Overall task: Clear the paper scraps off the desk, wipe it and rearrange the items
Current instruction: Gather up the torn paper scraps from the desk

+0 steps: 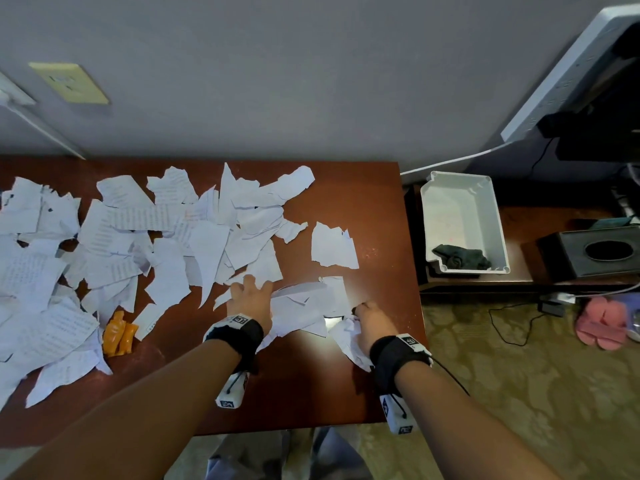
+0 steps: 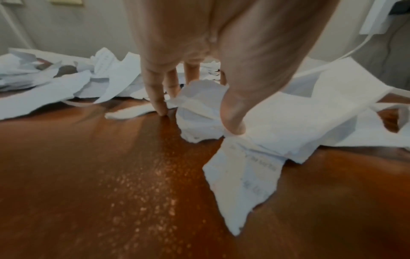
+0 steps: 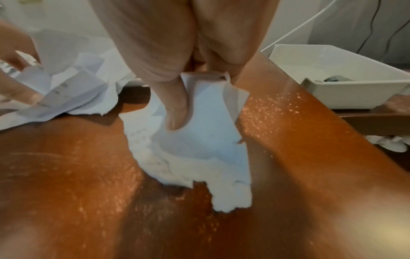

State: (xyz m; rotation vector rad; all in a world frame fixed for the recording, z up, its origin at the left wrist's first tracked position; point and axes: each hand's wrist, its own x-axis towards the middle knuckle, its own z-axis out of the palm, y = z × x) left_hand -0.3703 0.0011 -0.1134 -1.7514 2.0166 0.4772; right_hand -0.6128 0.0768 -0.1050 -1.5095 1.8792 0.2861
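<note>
The left hand, fingers spread, presses on paper scraps at the bench's near right; the right hand pinches one torn scrap; the main heap lies leftward and beyond, nearer the left hand.

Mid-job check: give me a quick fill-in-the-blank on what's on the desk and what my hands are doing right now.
1. The right hand pinches a torn scrap of ____.
2. The white bin holding a dark cloth stands beyond the desk's ____ edge.
3. The small packet among the loose scraps is ____ in colour.
Missing words: paper; right; orange.
</note>
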